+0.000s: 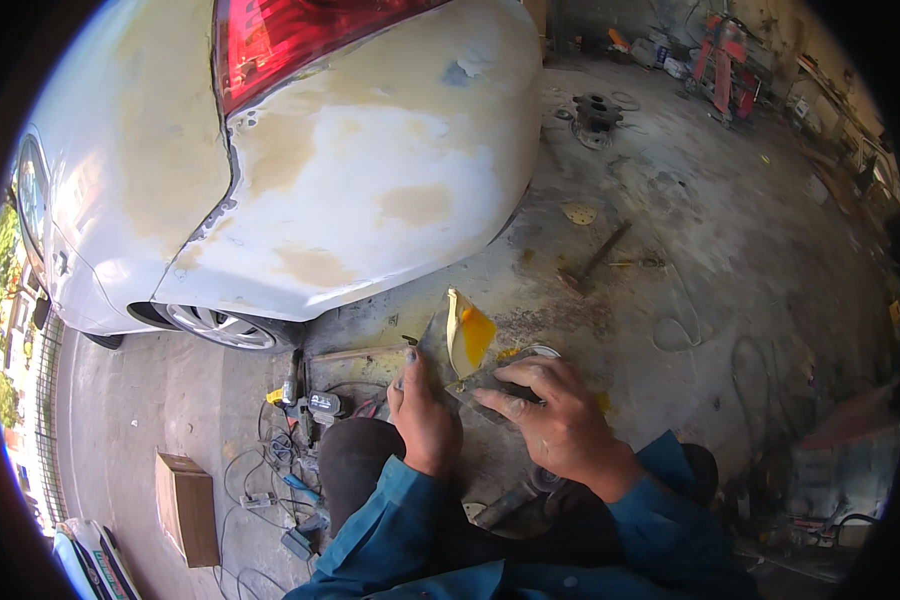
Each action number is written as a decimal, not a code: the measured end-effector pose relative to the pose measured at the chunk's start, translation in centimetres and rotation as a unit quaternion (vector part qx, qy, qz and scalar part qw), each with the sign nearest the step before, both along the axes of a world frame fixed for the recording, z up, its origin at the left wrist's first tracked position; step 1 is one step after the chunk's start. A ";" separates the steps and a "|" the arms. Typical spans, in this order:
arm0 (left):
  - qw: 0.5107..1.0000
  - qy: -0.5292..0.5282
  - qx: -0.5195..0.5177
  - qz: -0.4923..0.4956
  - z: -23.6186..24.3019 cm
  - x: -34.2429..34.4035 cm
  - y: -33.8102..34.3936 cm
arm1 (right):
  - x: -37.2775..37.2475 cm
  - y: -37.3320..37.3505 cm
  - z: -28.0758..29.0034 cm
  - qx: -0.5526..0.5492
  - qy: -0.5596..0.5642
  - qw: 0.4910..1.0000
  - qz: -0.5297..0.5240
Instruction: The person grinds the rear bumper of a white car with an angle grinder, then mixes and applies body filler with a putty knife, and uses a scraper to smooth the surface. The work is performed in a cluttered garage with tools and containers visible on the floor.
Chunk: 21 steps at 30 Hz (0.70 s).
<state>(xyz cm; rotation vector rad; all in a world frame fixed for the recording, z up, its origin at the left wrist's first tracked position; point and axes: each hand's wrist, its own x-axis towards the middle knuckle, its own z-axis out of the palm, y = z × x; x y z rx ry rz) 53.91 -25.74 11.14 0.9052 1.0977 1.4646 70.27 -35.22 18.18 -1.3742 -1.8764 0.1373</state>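
My left hand (425, 425) is closed on the near edge of a thin grey mixing plate (434, 340), thumb pointing up. A mound of cream body filler (457, 340) with a bright yellow patch (478, 334) beside it lies on the plate. My right hand (560, 415) grips a flat dark spreader (480, 383), its edge against or very close to the plate just below the filler. The fingers partly cover the spreader. Beyond both hands is the white car bumper (370, 220), marked with tan filler patches, under a red tail light (300, 40).
Power tools (320, 403) and tangled cables lie on the floor to the left, near a cardboard box (192, 510). A hammer (598, 258) rests on the floor ahead, with a perforated yellow disc (579, 214) nearby. At far right back stands a red jack (722, 70).
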 end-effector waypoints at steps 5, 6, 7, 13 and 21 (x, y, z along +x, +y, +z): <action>0.987 -0.049 -0.003 -0.153 4.0 -1.0 -0.5 | 0.6 0.9 1.3 0.000 0.168 0.985 -0.044; 0.976 0.088 0.113 -0.161 2.2 -1.2 -0.4 | 0.5 1.2 1.3 -0.002 0.194 0.978 -0.071; 0.964 0.136 0.135 -0.184 3.3 -0.5 -1.3 | 0.7 1.2 0.8 -0.004 0.211 0.975 -0.071; 0.934 0.238 0.225 -0.142 4.0 -0.4 -1.3 | -1.4 0.7 -1.1 -0.019 0.141 0.990 -0.024; 0.991 0.059 0.060 -0.100 3.5 -2.3 0.5 | -0.4 1.0 0.7 -0.048 0.170 0.984 0.008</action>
